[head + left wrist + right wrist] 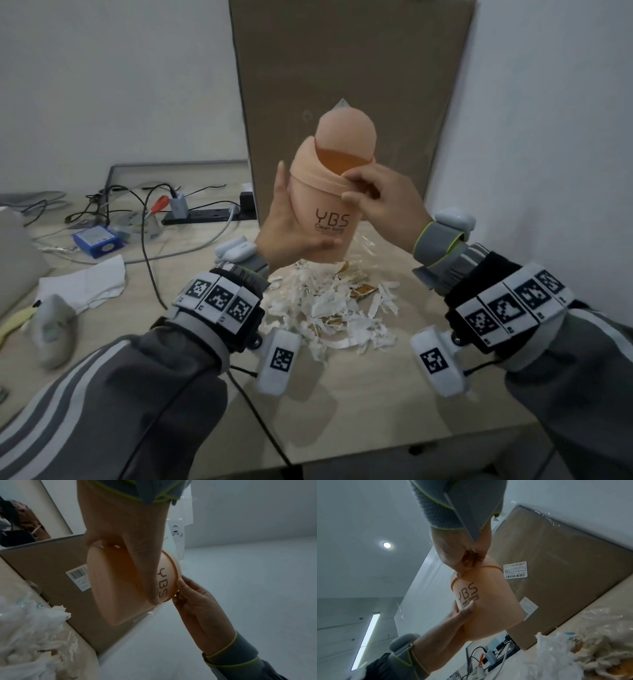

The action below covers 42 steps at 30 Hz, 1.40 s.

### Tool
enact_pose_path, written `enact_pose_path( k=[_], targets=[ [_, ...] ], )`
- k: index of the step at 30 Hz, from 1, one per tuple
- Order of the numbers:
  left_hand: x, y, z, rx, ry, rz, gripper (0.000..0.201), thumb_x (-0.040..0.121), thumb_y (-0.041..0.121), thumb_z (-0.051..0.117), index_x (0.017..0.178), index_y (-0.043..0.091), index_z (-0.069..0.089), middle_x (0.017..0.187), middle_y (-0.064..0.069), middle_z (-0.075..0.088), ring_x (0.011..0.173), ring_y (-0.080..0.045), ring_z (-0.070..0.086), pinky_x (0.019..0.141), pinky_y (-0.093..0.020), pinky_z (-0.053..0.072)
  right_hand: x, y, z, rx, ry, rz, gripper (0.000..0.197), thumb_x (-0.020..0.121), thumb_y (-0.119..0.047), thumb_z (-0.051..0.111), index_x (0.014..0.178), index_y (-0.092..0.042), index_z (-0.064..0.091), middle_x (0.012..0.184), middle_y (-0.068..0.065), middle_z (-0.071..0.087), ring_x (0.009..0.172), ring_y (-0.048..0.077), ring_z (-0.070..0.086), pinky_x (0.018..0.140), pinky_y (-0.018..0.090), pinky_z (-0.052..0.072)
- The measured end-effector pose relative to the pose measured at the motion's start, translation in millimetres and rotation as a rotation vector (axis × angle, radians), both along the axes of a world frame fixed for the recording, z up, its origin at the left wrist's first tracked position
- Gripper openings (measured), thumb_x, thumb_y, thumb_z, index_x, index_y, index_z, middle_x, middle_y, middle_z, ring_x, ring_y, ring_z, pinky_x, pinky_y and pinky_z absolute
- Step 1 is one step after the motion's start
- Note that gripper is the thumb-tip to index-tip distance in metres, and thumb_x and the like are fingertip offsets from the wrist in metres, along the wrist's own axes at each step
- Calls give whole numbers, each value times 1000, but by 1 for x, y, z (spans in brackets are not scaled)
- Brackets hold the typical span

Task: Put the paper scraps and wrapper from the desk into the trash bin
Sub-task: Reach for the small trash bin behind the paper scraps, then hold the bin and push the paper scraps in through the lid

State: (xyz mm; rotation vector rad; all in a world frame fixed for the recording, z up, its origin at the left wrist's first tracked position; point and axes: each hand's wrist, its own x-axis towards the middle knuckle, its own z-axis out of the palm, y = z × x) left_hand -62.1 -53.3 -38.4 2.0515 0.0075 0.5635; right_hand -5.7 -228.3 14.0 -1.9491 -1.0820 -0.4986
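A peach trash bin (329, 205) with a swing lid and black "YBS" print is held tilted above the desk. My left hand (291, 226) grips its body from the left, thumb across the front (147, 582). My right hand (380, 195) pinches the rim of the lid collar at the opening (462, 561). Below the bin a pile of torn white paper scraps (335, 308) lies on the desk, with small gold wrapper pieces (363, 291) mixed in. A crumpled clear wrapper (363, 246) lies just behind the pile, partly hidden by the bin.
A tall cardboard box (342, 85) stands against the wall right behind the bin. A power strip with cables (205, 214), a blue box (97, 241) and a white tissue (89, 284) lie to the left. The desk's front edge (342, 455) is close to me.
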Motion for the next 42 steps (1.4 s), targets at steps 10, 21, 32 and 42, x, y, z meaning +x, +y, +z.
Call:
enact_pose_path(
  k=[10,21,32,42],
  targets=[
    [-24,23,-23,-203,-180,140,143,47,50,84,153,27,-9,146,-2,38,127,-17,49,97,-33,47,-3,-2,-20,466,247,-18,16,86,-12,61,92,-26,66,90,-8,64,70,1,51,70,21,49],
    [-26,64,-60,-319,-194,244,141,53,42,89,154,26,-8,149,-1,37,131,-15,49,107,-51,46,39,12,-73,782,954,-55,19,91,-10,53,82,-22,64,72,-5,60,53,4,47,56,18,39],
    [-20,69,-76,-256,-201,250,139,56,43,89,154,23,-8,153,-3,33,136,-15,45,108,-50,46,46,21,-109,696,977,-52,18,90,-9,54,82,-21,65,73,-2,60,56,6,48,55,17,41],
    [-22,71,-85,-238,-180,277,140,56,40,91,154,26,-7,152,-2,35,135,-14,45,107,-50,47,38,17,-124,5,664,-41,15,82,-20,69,97,-16,69,89,0,65,71,11,57,61,20,48]
  ],
)
